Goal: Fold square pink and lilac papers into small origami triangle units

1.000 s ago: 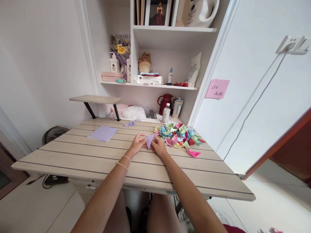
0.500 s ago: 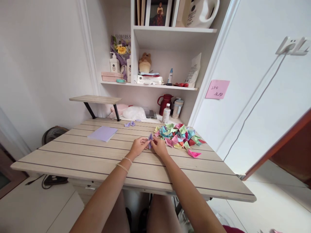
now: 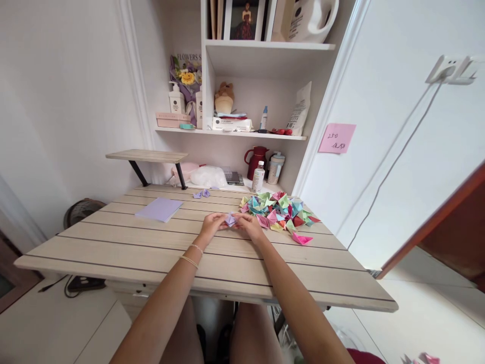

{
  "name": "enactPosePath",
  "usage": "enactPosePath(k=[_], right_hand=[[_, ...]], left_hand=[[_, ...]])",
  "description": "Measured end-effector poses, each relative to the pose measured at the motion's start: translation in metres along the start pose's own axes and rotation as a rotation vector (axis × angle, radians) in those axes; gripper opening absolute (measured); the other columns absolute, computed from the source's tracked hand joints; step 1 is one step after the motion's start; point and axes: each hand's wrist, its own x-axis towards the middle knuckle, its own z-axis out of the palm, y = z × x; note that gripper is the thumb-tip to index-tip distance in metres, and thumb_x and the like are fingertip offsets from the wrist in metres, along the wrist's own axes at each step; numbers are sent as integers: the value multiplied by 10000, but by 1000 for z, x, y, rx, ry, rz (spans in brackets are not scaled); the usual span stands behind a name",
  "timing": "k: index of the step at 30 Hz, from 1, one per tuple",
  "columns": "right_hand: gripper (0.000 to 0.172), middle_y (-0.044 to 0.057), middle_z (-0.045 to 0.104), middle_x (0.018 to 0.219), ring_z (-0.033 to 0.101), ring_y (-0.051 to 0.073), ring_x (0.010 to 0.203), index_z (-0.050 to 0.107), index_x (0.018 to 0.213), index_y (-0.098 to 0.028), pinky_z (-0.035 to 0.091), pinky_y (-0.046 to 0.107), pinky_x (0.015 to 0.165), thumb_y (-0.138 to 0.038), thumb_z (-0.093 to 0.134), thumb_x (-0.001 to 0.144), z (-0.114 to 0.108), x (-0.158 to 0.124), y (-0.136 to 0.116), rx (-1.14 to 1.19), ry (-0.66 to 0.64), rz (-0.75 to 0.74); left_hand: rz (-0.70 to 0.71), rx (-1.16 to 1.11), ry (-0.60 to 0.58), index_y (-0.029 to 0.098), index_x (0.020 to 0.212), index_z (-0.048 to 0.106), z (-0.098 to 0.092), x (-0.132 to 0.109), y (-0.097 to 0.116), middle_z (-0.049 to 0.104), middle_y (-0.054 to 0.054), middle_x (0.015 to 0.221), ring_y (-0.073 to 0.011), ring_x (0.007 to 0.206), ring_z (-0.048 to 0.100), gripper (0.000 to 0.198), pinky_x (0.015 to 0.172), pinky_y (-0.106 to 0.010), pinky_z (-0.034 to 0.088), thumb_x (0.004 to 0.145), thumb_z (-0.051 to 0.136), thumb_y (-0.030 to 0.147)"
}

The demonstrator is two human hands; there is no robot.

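Note:
A small folded purple paper (image 3: 231,219) is held between both hands above the middle of the table. The fingers of my left hand (image 3: 212,225) pinch its left side, and my right hand (image 3: 248,225) grips its right side. Just right of my hands lies a pile of folded paper boats (image 3: 278,208) in many colours, with a bright pink boat (image 3: 302,239) at its front. Behind my hands are small purple folded pieces (image 3: 201,193). A stack of flat purple paper (image 3: 159,209) rests on the left of the table.
The wooden table (image 3: 151,258) has a raised stand (image 3: 147,155) at its back left. A clear bottle (image 3: 258,177), a red jug (image 3: 256,162) and a cup (image 3: 276,168) stand behind the boats. Shelves (image 3: 231,133) rise at the back.
The purple paper was upright and narrow; it now appears wider and lower between my fingers. My hands have shifted slightly left and spread a little apart.

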Motion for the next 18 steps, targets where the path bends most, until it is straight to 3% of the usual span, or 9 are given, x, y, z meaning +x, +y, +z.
enactPosePath(k=[5,13,18], right_hand=[[329,13,643,625,570,137,555,652,838,-159,476,263,554,-384,659,599,1,4,6,-39,32,-16],[473,14,642,633,577,144,567,544,1024,-153,471,263,555,-391,640,626,-3,5,12,-73,150,-56],[398,8,631,603,593,154,577,552,916,-165,490,282,571,-421,646,626,-4,5,6,-51,159,-91]], left_hand=[[13,31,-19,121,828,542,1,0,-2,655,-46,653,-159,594,633,417,601,-292,525,489,771,201],[19,142,-130,146,987,459,3,-2,-4,636,-19,663,-151,570,631,577,556,-270,510,502,767,199],[-29,99,-151,154,1015,435,4,-3,-2,616,7,594,-165,568,641,575,584,-300,524,540,752,217]])
